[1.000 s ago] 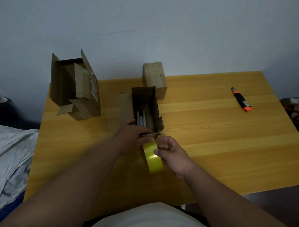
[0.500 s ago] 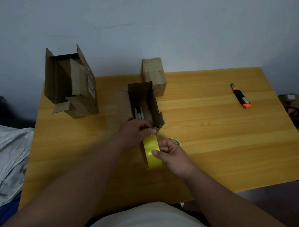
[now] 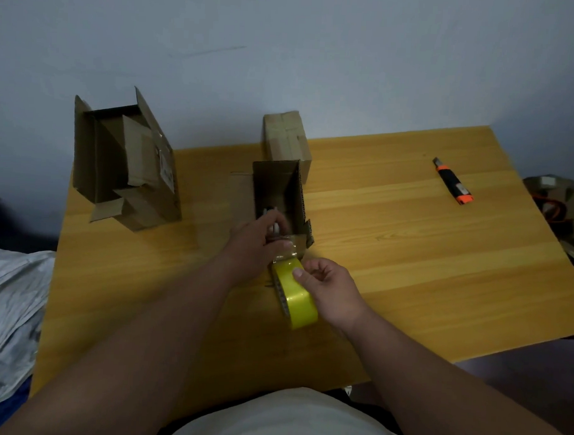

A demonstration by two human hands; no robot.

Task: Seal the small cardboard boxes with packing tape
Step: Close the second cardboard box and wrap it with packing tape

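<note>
From the head view, a small brown box (image 3: pixel 280 197) stands open near the middle of the wooden table (image 3: pixel 409 255), its long axis running away from the person, pens (only just visible) inside. The left hand (image 3: pixel 258 245) presses clear tape onto the box's near edge, fingers curled over it. The right hand (image 3: pixel 325 288) grips a yellow tape roll (image 3: pixel 295 293) just beside it. A sealed box (image 3: pixel 286 136) sits behind; bare wood stretches right toward a knife (image 3: pixel 453 186).
</note>
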